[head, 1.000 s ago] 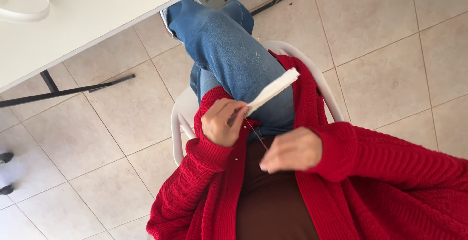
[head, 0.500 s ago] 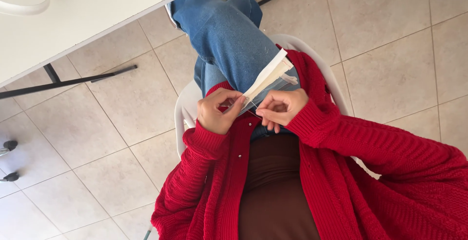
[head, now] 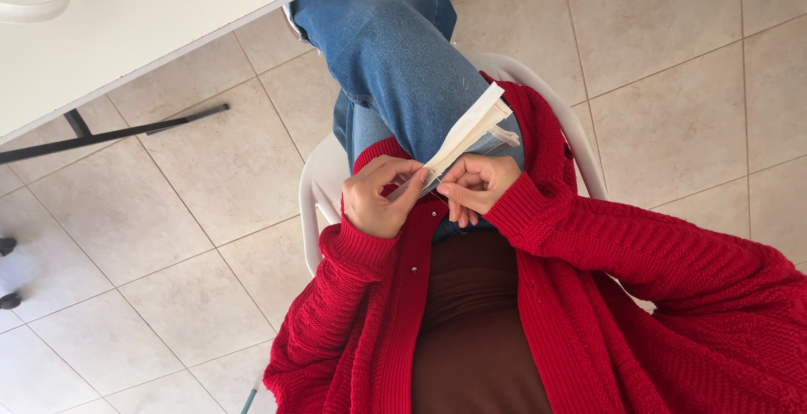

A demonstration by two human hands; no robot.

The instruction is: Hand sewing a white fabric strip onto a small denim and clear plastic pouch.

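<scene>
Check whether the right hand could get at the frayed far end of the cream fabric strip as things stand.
Probably yes. The right hand pinches the near end of the cream fabric strip, beside the left hand. The strip lies bare along the jeans, with nothing covering its far end.

Folded cream fabric strip (head: pixel 465 133), slanting over lap

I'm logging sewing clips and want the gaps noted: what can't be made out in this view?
- Needle and thread: too small, hidden between the left hand and right hand.
- Near end of the white fabric strip: covered by the fingers.
- White chair: mostly hidden under the person.
- Table: cut off by the frame edge.
</scene>
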